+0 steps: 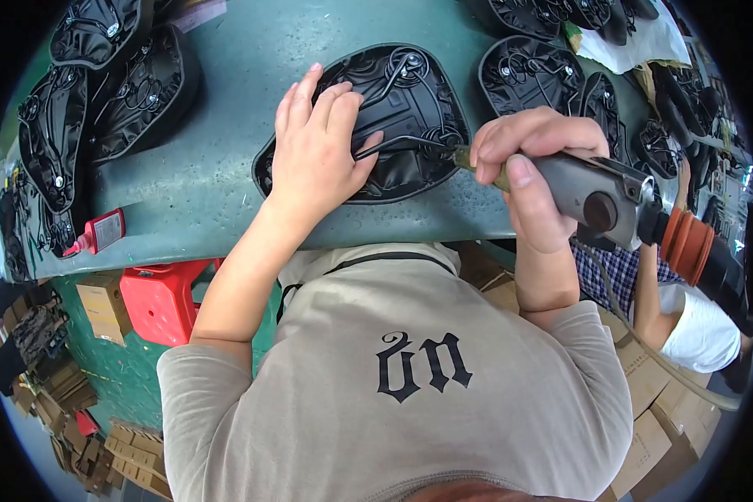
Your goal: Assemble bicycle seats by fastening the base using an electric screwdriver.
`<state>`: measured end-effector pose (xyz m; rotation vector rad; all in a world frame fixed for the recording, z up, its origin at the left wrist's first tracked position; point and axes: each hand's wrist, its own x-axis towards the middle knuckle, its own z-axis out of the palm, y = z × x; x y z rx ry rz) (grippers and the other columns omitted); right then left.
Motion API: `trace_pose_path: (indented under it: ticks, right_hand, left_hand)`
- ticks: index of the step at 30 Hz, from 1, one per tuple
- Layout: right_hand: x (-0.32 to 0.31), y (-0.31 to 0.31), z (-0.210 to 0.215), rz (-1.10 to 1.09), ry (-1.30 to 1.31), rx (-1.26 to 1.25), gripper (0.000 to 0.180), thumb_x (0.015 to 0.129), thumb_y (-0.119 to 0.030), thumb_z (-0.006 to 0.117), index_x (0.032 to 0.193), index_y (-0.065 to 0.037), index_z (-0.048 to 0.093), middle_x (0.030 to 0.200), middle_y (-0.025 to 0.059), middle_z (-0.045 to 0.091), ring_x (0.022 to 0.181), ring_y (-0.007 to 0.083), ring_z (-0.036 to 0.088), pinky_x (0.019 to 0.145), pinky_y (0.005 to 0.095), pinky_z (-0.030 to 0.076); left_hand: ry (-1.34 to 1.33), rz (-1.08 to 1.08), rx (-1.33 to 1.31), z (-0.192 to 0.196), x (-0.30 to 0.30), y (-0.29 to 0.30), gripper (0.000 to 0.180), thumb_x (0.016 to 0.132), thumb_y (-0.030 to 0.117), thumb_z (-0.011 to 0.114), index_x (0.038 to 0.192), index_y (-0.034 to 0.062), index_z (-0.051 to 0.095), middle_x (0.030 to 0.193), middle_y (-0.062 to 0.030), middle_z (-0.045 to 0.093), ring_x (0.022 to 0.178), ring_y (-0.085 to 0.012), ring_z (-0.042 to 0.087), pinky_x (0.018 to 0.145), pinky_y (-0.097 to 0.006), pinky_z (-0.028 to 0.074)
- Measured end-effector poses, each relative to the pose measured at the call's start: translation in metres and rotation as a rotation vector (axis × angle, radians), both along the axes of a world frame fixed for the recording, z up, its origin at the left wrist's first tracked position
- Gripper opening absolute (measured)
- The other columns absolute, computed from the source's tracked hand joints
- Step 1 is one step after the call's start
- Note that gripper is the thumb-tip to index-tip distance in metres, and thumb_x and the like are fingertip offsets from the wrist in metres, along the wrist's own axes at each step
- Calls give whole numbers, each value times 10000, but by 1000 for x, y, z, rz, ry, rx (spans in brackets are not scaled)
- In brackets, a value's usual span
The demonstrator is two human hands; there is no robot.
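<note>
A black bicycle saddle (410, 113) lies upside down near the table's front edge, its metal rails and coil springs facing up. My left hand (320, 155) rests on its left part, fingers stretched out and the thumb beside a rail. My right hand (540, 171) is wrapped round a grey power screwdriver (598, 201) with an orange-ringed rear end. The tool points left, and its tip meets or nearly meets the saddle's right-hand spring, where the rail ends. Whether a screw sits at the tip is too small to tell.
More upturned saddles (146, 96) are piled at the left, others (531, 71) at the right. A small red bottle (106, 231) lies near the front edge of the green table (217, 167). Below are a red stool (155, 305) and cardboard boxes. Another person's arm (647, 289) shows at right.
</note>
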<state>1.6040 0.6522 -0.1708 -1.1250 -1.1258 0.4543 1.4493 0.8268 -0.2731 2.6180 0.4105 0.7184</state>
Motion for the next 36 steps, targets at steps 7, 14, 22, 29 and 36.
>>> trace_pose_path:
  ticks: [7, 14, 22, 29, 36]
  right_hand:
    - [-8, -3, 11, -25, 57, -33, 323, 917, 61, 643, 1180, -50, 491, 1056, 234, 657, 744, 197, 648, 724, 368, 575]
    - [17, -28, 53, 169, -49, 183, 448, 929, -138, 518, 1359, -17, 498, 1153, 190, 565, 744, 154, 643, 706, 362, 533]
    - [24, 14, 21, 223, 94, 266, 429, 938, -75, 497, 1361, -7, 516, 1183, 242, 590, 773, 213, 621, 757, 435, 523]
    - [18, 35, -7, 216, 208, 146, 385, 918, 38, 528, 1297, -21, 502, 1118, 254, 613, 733, 221, 628, 719, 438, 559]
    - [20, 48, -13, 250, 257, 133, 238, 909, 52, 537, 1143, 7, 528, 970, 247, 647, 676, 235, 611, 690, 444, 563]
  left_hand:
    - [2, 5, 1, 0, -2, 2, 493, 766, 129, 799, 1217, 63, 610, 1328, -159, 619, 1414, -416, 463, 1159, -558, 376]
    - [82, -418, -27, 18, -20, 62, 474, 660, -90, 634, 1119, 28, 646, 1238, -133, 676, 1385, -351, 532, 1189, -504, 412]
    - [44, -425, -46, 12, -18, 64, 442, 685, -100, 634, 1105, 35, 652, 1268, -126, 666, 1374, -340, 540, 1177, -492, 433]
    - [-15, -385, -87, 7, -26, 59, 492, 640, -119, 652, 1111, 25, 653, 1308, -150, 653, 1364, -355, 554, 1168, -510, 438]
    - [-42, -404, -110, 0, -24, 62, 482, 672, -106, 645, 1137, 20, 655, 1282, -153, 680, 1345, -348, 573, 1175, -499, 438]
